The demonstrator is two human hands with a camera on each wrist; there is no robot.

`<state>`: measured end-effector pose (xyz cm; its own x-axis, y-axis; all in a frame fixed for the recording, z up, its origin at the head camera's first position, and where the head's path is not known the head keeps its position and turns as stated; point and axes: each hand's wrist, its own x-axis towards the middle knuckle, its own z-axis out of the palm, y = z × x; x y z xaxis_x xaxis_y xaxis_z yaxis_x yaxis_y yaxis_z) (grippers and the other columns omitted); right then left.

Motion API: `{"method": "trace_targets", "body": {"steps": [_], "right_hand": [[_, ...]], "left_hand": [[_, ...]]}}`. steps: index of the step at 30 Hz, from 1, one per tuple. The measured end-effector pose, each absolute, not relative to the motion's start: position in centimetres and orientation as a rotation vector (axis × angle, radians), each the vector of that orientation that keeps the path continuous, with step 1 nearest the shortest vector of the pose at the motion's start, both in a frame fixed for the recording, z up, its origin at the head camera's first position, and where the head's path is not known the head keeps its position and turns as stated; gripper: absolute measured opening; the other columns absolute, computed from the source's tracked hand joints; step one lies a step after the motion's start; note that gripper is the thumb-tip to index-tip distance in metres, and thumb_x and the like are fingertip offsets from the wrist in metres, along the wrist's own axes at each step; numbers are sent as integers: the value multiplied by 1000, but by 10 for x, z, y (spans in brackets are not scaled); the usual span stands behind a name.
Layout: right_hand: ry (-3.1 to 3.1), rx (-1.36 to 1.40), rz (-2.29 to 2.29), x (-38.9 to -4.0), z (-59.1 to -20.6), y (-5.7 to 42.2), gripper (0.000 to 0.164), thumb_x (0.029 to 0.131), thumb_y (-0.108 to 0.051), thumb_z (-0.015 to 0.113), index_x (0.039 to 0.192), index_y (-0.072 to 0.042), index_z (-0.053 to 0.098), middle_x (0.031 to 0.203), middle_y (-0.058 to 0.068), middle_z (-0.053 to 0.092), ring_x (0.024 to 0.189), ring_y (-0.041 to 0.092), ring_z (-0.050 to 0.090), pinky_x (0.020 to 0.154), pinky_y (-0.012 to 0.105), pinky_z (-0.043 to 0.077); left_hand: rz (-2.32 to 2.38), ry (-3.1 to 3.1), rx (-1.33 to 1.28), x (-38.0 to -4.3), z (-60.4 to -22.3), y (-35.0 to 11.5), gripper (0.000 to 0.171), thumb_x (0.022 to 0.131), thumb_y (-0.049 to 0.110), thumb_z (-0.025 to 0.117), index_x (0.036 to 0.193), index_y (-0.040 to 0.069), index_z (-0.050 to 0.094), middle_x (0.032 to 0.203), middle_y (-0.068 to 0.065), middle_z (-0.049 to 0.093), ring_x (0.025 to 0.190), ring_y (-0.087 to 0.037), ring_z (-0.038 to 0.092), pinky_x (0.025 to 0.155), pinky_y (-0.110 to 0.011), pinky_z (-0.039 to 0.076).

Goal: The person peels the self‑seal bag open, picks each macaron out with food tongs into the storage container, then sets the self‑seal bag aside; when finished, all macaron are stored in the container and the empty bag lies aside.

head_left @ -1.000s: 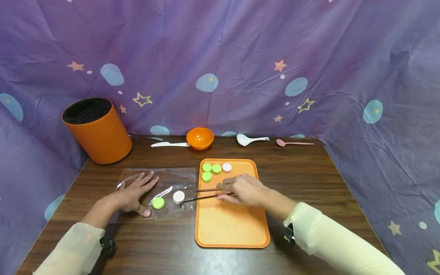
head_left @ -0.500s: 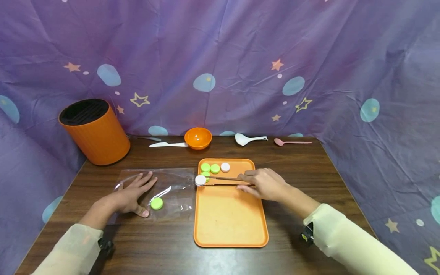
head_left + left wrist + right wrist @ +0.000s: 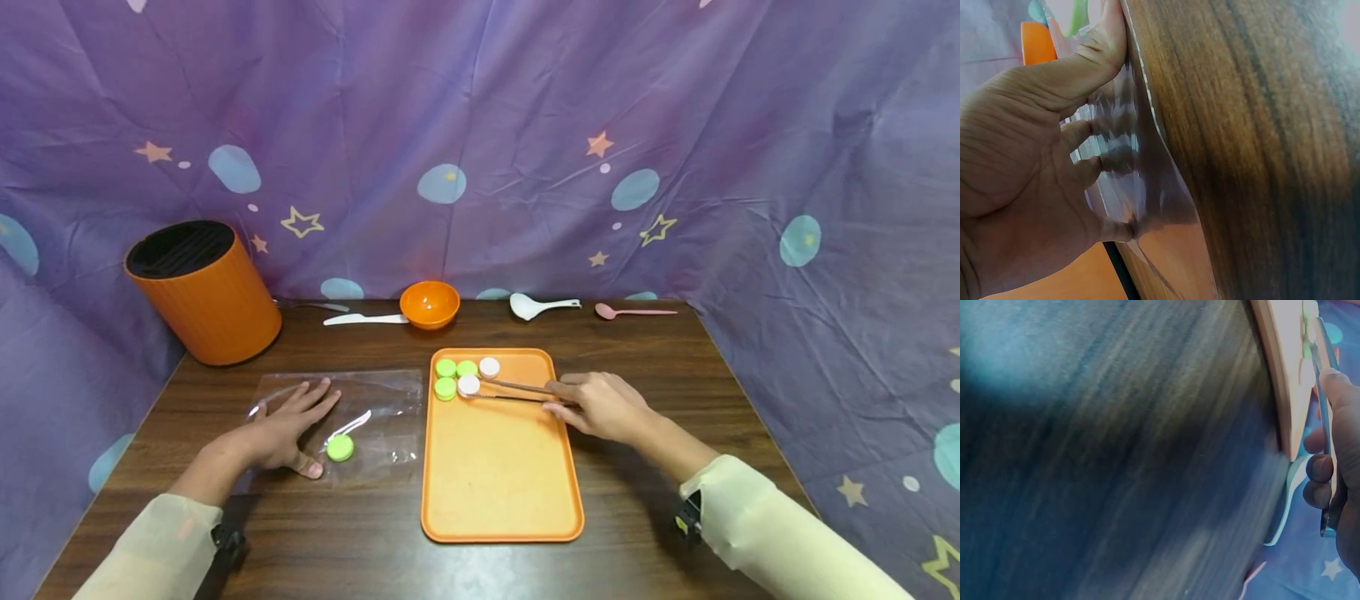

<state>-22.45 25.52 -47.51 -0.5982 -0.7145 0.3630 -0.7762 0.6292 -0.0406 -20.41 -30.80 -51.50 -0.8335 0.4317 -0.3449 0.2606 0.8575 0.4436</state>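
Note:
My right hand [image 3: 606, 407] holds metal tongs [image 3: 521, 387], also seen in the right wrist view as tongs [image 3: 1325, 419] gripped between thumb and curled fingers. The tong tips are at a white macaron-shaped disc [image 3: 468, 385] on the orange tray [image 3: 498, 475]. Beside it lie green discs [image 3: 446, 388] and another white disc [image 3: 489, 367], grouped in the tray's far left corner. My left hand [image 3: 288, 429] rests with spread fingers on a clear plastic sheet [image 3: 390, 408]. A lone green disc [image 3: 340, 448] lies on that sheet by the left thumb.
Along the back stand an orange knife block [image 3: 206, 296] and an orange bowl [image 3: 430, 305]. A white knife [image 3: 363, 319], white ladle [image 3: 543, 305] and pink spoon [image 3: 633, 312] lie there too. A purple curtain [image 3: 480, 150] hangs behind the table.
The right hand has carried the white disc with the tongs from the plastic sheet rightward to the tray, beside the green discs. The left hand has stayed on the sheet.

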Motion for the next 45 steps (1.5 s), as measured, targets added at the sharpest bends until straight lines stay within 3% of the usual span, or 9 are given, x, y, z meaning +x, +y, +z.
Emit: {"method": "trace_targets", "body": {"steps": [10,20,30,34,37,41,45], "right_hand": [[-2563,1197,272,-225,-483,256,26,98,-34,85,115,-14,84,83,-8,68,63,3,53,55,27,49],[-2557,1199,258,-224,-486,254,23,98,-35,86,111,-16,83,84,-7,69,62,5,57,53,30,52],[-2615,1161,268,-223,-483,255,28,101,-39,82,114,-16,83,86,-6,70,62,2,53,55,27,49],[-2597,1157,288,-223,-478,254,30,99,-39,84,116,-15,83,82,-6,67,60,1,47,53,26,46],[-2562,1174,293,-222,-474,251,33,98,-37,85,119,-13,83,86,-5,72,62,2,52,56,29,51],[-2534,1227,282,-221,-470,238,33,98,-38,85,119,-13,84,93,-3,77,66,5,60,59,33,57],[-2515,1294,264,-219,-468,221,31,98,-39,84,118,-15,84,90,-3,74,62,4,55,55,31,54]], "left_hand": [[526,2598,512,-204,-517,-309,142,63,80,86,179,34,18,189,-8,-2,172,-51,-4,113,-99,-5],[565,2560,485,-195,-493,-297,133,71,68,87,179,30,19,189,-7,-4,172,-50,-7,113,-97,-8],[535,2597,498,-199,-503,-303,140,64,77,86,179,33,19,189,-8,-1,172,-51,-4,114,-98,-5],[544,2588,499,-192,-488,-295,135,70,63,90,178,23,22,188,-14,1,171,-53,-2,114,-98,-3],[559,2579,511,-187,-477,-290,131,72,57,91,178,17,24,187,-19,2,169,-57,0,113,-99,-3],[566,2571,513,-182,-468,-286,130,73,58,90,178,17,24,187,-18,2,169,-56,0,114,-98,-3],[565,2565,509,-180,-462,-282,128,76,54,91,177,14,24,187,-20,2,170,-56,-2,115,-97,-3]]}}
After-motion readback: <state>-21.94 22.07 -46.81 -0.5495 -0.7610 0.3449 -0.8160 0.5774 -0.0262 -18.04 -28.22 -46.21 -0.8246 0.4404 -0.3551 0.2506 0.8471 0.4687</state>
